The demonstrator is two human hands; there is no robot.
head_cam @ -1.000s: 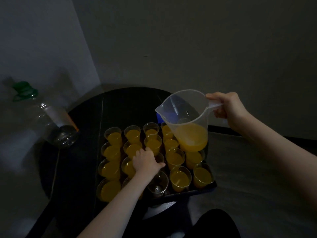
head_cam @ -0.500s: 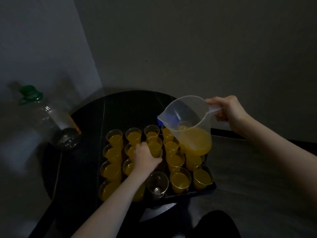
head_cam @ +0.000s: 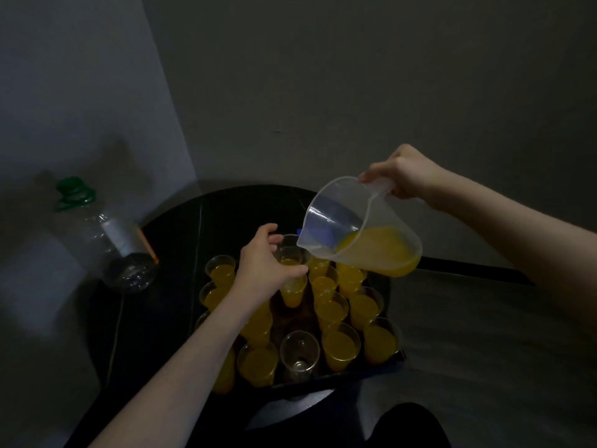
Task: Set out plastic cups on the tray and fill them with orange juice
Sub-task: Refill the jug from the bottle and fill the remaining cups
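Observation:
A dark tray (head_cam: 361, 375) on a round black table holds several clear plastic cups of orange juice (head_cam: 339, 345). One empty cup (head_cam: 299, 354) stands in the front row. My left hand (head_cam: 265, 263) grips a cup (head_cam: 290, 257) lifted above the tray's middle; it has a little juice in its bottom. My right hand (head_cam: 402, 173) holds the handle of a clear plastic jug (head_cam: 365, 227), tilted with its spout just over the lifted cup. Orange juice pools in the jug's lower side.
An empty clear bottle with a green cap (head_cam: 106, 234) leans at the table's left edge against the wall. The round black table (head_cam: 181, 240) sits in a wall corner. My dark-clad knee (head_cam: 410, 428) shows at the bottom.
My left hand has taken a cup from the tray's middle and raised it toward the jug. My right hand has tipped the jug further, bringing the spout over that cup.

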